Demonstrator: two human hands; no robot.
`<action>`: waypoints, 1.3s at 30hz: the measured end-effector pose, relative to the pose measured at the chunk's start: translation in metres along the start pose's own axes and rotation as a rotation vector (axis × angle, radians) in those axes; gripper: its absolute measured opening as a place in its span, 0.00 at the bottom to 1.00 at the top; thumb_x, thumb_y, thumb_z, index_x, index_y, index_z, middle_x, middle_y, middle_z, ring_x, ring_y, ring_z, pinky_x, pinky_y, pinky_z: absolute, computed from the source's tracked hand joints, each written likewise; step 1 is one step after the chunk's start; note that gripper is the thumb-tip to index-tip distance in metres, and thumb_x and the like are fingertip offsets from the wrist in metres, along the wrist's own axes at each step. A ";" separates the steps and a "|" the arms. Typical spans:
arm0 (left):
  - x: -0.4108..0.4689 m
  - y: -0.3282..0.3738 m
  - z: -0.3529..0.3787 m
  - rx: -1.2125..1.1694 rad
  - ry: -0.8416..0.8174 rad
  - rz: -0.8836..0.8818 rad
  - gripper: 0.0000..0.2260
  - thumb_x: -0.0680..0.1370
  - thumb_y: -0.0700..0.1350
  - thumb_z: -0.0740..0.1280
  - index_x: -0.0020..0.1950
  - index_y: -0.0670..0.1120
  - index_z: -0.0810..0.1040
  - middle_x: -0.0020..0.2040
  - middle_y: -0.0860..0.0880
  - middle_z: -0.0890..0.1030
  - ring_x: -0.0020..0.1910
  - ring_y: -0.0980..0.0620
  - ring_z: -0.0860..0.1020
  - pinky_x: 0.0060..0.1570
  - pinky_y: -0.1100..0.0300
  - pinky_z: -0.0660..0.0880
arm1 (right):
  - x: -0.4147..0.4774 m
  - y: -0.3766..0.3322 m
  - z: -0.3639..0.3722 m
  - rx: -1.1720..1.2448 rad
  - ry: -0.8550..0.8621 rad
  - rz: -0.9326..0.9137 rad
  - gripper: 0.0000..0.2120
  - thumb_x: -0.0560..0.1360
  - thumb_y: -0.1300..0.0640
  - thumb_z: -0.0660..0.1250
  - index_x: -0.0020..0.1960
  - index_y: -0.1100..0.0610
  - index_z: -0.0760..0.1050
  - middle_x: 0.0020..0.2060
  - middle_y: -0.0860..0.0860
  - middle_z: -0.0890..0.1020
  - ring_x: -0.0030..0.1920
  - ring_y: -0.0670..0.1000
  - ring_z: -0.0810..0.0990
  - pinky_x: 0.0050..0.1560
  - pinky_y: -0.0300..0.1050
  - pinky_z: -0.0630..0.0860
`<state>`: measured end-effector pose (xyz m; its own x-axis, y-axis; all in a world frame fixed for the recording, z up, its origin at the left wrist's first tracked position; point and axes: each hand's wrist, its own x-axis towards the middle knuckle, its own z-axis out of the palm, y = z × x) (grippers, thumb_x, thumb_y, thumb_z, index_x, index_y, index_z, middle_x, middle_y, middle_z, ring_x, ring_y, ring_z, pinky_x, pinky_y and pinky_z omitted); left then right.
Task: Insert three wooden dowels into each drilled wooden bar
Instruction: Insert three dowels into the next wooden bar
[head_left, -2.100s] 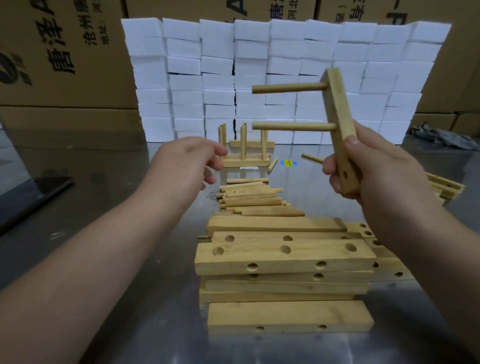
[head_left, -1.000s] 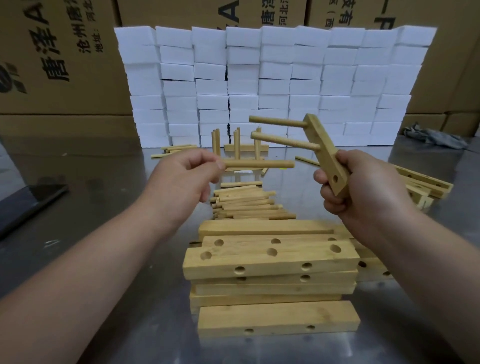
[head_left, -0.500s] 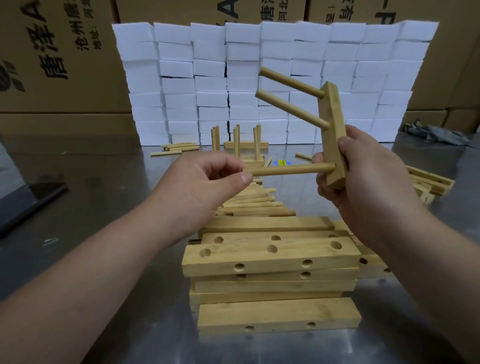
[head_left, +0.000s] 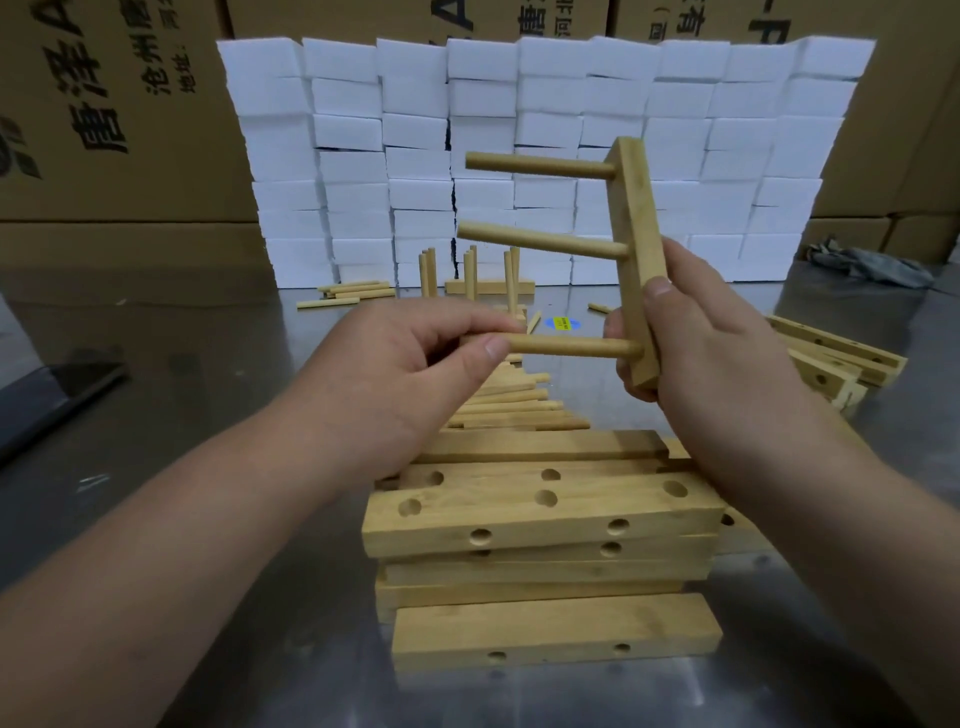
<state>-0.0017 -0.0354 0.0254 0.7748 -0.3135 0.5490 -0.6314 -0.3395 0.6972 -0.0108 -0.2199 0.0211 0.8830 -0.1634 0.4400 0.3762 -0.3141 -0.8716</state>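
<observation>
My right hand (head_left: 701, 338) grips a drilled wooden bar (head_left: 636, 218), held upright above the table. Two dowels stick out of it to the left, an upper dowel (head_left: 540, 165) and a middle dowel (head_left: 543, 240). My left hand (head_left: 415, 358) pinches a third dowel (head_left: 571, 346) whose right end sits in the bar's lowest hole. Below lies a stack of drilled bars (head_left: 540, 514), with a pile of loose dowels (head_left: 509, 405) just behind it.
Finished bars with upright dowels (head_left: 488, 280) stand farther back on the metal table (head_left: 182, 364). More dowels (head_left: 353, 292) lie at the back left, more bars (head_left: 831, 358) at the right. A wall of white foam blocks (head_left: 545, 130) and cardboard boxes close the far side.
My left hand picked a dowel from the pile and brought it to the bar. Its end now sits in the lowest hole. My right hand turned the bar upright.
</observation>
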 end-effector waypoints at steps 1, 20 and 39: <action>0.000 0.002 0.000 0.002 0.003 0.003 0.09 0.69 0.56 0.63 0.46 0.66 0.78 0.39 0.53 0.80 0.36 0.54 0.75 0.34 0.63 0.72 | 0.000 0.000 0.000 -0.005 -0.009 -0.007 0.20 0.81 0.50 0.50 0.72 0.45 0.62 0.31 0.39 0.77 0.29 0.39 0.72 0.29 0.34 0.72; 0.001 0.015 -0.003 0.272 -0.090 0.056 0.12 0.70 0.56 0.57 0.39 0.53 0.78 0.33 0.55 0.77 0.32 0.56 0.73 0.30 0.65 0.67 | 0.000 -0.002 0.000 -0.069 -0.029 -0.126 0.16 0.81 0.53 0.49 0.67 0.46 0.65 0.34 0.44 0.73 0.31 0.38 0.70 0.37 0.40 0.70; 0.012 0.000 -0.011 -0.118 0.266 -0.163 0.15 0.78 0.56 0.59 0.39 0.50 0.81 0.23 0.54 0.72 0.20 0.59 0.67 0.21 0.71 0.65 | 0.010 -0.008 -0.008 0.323 0.140 0.156 0.14 0.80 0.58 0.53 0.42 0.51 0.75 0.23 0.46 0.73 0.22 0.45 0.67 0.25 0.39 0.64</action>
<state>0.0083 -0.0298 0.0372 0.8566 -0.0159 0.5158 -0.5021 -0.2565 0.8259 -0.0071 -0.2265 0.0345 0.8978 -0.3196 0.3030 0.3295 0.0313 -0.9436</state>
